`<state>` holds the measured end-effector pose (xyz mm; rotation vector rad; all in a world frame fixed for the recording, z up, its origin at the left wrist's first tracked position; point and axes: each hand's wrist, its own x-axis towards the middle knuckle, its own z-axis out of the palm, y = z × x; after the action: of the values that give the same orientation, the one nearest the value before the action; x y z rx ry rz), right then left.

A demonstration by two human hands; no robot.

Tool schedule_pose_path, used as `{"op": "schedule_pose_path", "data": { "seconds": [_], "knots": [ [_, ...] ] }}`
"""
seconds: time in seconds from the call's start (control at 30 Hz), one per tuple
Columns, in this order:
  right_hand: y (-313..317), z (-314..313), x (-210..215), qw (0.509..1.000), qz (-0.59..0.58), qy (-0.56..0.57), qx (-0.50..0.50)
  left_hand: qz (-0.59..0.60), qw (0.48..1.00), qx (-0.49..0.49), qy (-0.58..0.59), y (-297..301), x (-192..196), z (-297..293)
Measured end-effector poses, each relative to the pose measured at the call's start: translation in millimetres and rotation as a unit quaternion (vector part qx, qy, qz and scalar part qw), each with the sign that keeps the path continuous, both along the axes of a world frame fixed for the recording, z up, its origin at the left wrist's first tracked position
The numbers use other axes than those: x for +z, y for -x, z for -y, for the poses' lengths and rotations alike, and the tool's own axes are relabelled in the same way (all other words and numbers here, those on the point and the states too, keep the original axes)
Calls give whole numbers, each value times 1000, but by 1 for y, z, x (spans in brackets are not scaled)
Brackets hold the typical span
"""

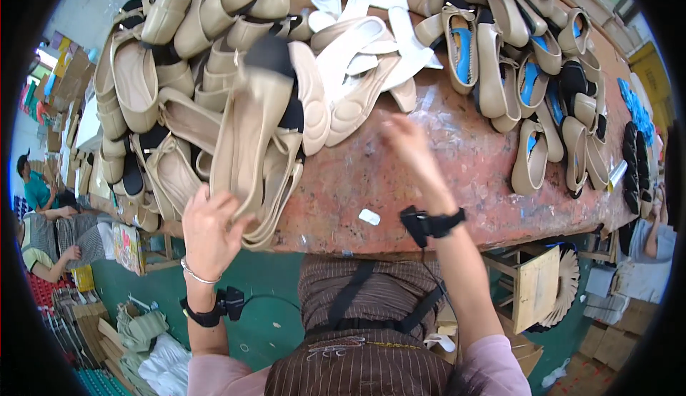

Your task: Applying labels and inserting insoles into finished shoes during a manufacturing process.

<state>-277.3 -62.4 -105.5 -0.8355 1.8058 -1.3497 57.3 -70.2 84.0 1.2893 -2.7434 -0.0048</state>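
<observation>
Worn red workbench [457, 174], left hand [209, 223] gripping beige shoe [250, 132], right hand [411, 149] open, blurred

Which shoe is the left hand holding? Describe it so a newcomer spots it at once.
Start at the reddish worktable, then go to its left end, where beige shoes are heaped. The left hand grips the heel end of a beige flat shoe; unlike its neighbours, it is lifted, with a black toe cap pointing away.

Shoe workshop. Beige shoes [179, 74] are lying heaped across the far and left edges of a worn, paint-stained workbench [464, 160]; white insoles [364, 46] are piling mid-bench. Cardboard boxes [614, 332] are sitting on the green floor [264, 310]; other workers [43, 217] are sitting nearby.
</observation>
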Motion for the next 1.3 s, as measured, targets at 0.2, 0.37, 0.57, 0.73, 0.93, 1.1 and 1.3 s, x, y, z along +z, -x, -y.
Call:
{"op": "schedule_pose_path", "data": {
  "seconds": [0.2,0.37,0.57,0.73,0.93,1.1,1.3],
  "knots": [
    [-32,77,-25,980,173,-19,-94,18,999,18,-26,-14,-46,-22],
    [4,21,17,981,157,58,-97,-63,993,29,95,3,-57,-34],
    [14,-47,63,898,423,105,-54,-394,908,19,-138,121,-47,-35],
    [14,-73,62,870,474,129,-35,-453,781,24,-430,205,-105,17],
    [33,-113,68,728,639,249,-3,-453,793,46,-406,225,-102,44],
    [78,-178,76,669,654,351,29,-331,939,80,-42,221,-71,133],
    [95,-262,96,781,503,339,-153,-300,902,-311,18,360,-78,15]
  ]
}}
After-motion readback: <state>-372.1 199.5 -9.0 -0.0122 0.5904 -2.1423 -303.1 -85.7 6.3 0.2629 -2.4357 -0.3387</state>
